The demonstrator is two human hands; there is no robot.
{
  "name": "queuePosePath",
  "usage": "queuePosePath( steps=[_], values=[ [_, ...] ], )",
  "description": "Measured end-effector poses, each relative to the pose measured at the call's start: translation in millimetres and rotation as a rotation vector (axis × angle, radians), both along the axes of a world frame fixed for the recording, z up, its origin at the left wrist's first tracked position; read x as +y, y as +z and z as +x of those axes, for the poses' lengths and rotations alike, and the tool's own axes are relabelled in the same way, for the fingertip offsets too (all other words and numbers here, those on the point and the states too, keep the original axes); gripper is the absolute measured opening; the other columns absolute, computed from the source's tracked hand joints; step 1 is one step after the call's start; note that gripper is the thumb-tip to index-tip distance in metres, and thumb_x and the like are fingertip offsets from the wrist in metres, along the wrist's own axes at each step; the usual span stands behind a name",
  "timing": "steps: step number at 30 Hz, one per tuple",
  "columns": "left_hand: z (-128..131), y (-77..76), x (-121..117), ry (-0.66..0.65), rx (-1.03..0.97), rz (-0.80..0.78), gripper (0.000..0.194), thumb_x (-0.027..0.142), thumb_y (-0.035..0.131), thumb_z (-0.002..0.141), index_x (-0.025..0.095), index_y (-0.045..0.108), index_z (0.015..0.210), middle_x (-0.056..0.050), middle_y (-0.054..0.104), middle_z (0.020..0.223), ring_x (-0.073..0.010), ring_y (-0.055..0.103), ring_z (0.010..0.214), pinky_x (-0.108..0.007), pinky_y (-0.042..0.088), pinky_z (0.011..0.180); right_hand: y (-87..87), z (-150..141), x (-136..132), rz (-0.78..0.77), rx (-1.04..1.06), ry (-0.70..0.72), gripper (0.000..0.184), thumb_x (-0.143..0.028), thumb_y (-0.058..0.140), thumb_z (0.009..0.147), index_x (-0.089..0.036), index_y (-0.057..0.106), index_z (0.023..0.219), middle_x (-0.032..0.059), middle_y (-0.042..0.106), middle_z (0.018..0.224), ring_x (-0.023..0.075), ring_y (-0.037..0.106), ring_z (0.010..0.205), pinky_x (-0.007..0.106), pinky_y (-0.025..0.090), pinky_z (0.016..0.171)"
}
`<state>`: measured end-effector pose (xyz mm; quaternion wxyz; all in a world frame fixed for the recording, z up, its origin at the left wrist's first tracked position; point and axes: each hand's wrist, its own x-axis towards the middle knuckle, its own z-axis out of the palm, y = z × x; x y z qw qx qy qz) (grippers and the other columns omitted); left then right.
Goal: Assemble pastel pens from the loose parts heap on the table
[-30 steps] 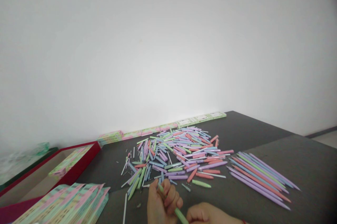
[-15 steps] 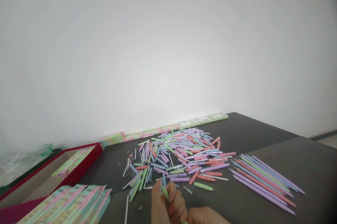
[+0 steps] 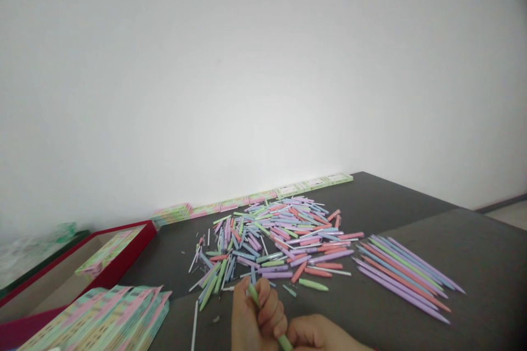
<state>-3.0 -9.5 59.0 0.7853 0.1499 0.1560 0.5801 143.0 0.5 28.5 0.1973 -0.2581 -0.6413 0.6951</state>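
My left hand [image 3: 255,318] is at the bottom middle of the view, its fingers wrapped round a green pen [image 3: 253,295] that sticks up out of the fist. My right hand [image 3: 317,334] sits just right of it at the frame's lower edge, closed on the lower end of the same pen [image 3: 284,341]. Right behind the hands lies a loose pile of pastel pen parts [image 3: 280,238] in pink, purple, blue and green. A neat row of whole pens [image 3: 405,274] lies to the right on the dark table [image 3: 473,263].
A fanned stack of pink and green cards [image 3: 102,321] lies at the lower left. Behind it stands a red box [image 3: 123,255] holding more cards. A line of small card packs [image 3: 255,200] runs along the white wall. A white refill [image 3: 195,326] lies by my left hand.
The hands stay together on the green pen; the right hand shows a little more at the bottom edge. The view shifted slightly.
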Motion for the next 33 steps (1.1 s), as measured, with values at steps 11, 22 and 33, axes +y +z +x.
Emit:
queuePosePath(
  steps=[11,22,33],
  values=[
    [-2.5,-7.4,7.3,0.319,0.322,-0.064,0.016,0.030,0.069,0.073,0.016,0.062,0.069,0.000,0.063,0.061,-0.0145,0.059,0.059,-0.029,0.050,0.063,-6.2,5.3,12.9,-0.053,0.024,-0.146,0.041,-0.053,0.057,0.074,-0.012,0.061,0.079,-0.0024,0.054,0.054,0.0075,0.045,0.044,0.020,0.033,0.047],
    [-15.9,-27.0,21.3,0.523,0.391,-0.106,0.037,0.035,0.086,0.053,0.015,0.068,0.077,-0.008,0.074,0.079,-0.0261,0.070,0.081,-0.034,0.055,0.070,-4.0,22.7,21.8,0.729,-0.342,-0.386,0.011,-0.020,0.052,0.081,-0.019,0.056,0.071,-0.0019,0.065,0.063,0.0120,0.057,0.061,0.020,0.037,0.060],
    [-4.9,-25.9,13.8,0.496,0.441,-0.026,0.042,0.046,0.085,0.053,0.016,0.070,0.077,-0.011,0.075,0.085,-0.0261,0.070,0.087,-0.030,0.054,0.072,4.8,20.8,18.9,0.860,-0.605,-0.317,0.009,-0.027,0.055,0.080,-0.019,0.059,0.079,0.0047,0.068,0.080,0.0185,0.060,0.070,0.023,0.035,0.059]
  ],
)
